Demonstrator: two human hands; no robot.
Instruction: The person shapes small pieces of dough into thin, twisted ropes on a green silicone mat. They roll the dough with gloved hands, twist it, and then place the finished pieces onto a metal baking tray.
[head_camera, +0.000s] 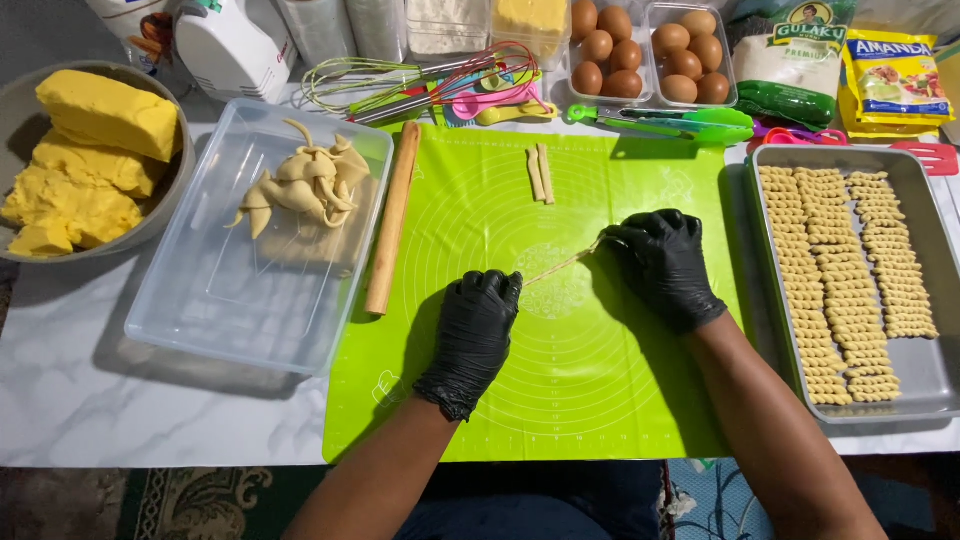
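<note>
Right now both gloved hands pinch one thin dough strand (560, 266) stretched between them over the green silicone mat (640, 400). The left hand (474, 335) has its fingertips closed on the strand's near end; the right hand (660, 265) grips the far end, apparently between thumb and forefinger, though the black glove hides the exact contact. Beyond the grip lie two short dough sticks (540, 173); left of it rests a wooden rolling pin (392, 215), and right of it a metal tray (925, 375) of twisted pieces. The strand looks very thin, so uneven pull or over-twisting could likely snap it midway, and sagging could stick it to the mat.
</note>
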